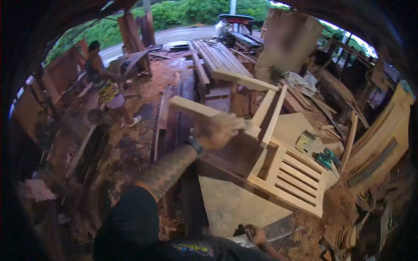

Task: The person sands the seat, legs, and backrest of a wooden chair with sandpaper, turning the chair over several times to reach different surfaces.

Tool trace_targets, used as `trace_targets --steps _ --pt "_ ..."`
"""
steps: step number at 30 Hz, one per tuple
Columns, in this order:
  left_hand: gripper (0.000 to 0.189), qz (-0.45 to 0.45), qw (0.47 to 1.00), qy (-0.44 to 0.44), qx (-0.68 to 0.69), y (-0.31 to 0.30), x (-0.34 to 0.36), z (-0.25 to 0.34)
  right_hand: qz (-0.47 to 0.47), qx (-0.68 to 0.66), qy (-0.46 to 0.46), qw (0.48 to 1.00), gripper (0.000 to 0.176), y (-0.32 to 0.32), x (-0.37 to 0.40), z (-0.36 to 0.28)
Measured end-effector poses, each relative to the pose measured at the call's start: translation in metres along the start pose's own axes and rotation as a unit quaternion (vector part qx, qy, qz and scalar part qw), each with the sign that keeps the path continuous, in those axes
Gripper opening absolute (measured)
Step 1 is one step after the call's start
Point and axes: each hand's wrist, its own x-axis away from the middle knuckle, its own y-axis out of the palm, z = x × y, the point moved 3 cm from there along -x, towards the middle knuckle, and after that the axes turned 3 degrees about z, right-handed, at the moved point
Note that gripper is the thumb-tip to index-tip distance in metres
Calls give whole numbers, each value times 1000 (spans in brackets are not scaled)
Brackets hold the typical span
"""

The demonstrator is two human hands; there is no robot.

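A pale wooden chair frame [270,143] lies tipped over on the workbench [239,204], its slatted part [300,176] at the right. Fingers wrapped over one of its beams, my left hand [220,130] grips the chair frame near the centre; a dark band is on that wrist. Low in the view, close to my body, my right hand [254,235] is closed around a small dark object too unclear to name. A green power tool [326,158] rests on the bench just beyond the slats.
Long planks [217,58] are stacked ahead. Another person [98,65] sits at the far left by a wooden table [135,61]. Curved boards [379,135] lean at the right. Scrap wood [322,108] lies behind the bench, and sawdust covers the ground.
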Motion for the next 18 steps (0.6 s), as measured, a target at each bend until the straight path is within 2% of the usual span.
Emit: trace_targets --steps 2,3,5,7,9,10,12,14,17,18 --pt "37 13 997 70 -16 1 3 -11 -9 93 -11 996 43 12 58 40" --pt "38 8 998 65 -5 -4 17 -34 -40 61 33 997 45 15 85 59" --pt "41 -15 999 28 -9 -26 54 -102 -84 -13 119 989 48 16 134 88" --pt "44 -43 994 -20 -95 -63 90 -178 -47 13 218 975 50 -8 179 71" --pt "47 -43 981 -76 -175 -97 105 -213 -8 11 273 962 51 -20 204 61" --pt "46 -57 976 -181 -105 -97 101 -215 7 3 282 959 52 -24 220 71" --pt "43 -104 960 -253 -61 -83 88 -213 5 10 301 954 54 -24 245 120" --pt "41 -162 962 -187 -114 -48 64 -211 -28 39 324 945 57 -14 254 184" --pt "37 -164 965 -204 -19 -40 5 -88 27 58 301 951 61 -71 239 173" --pt "42 -151 972 -180 10 -25 8 -105 58 -1 345 937 58 -93 231 175"
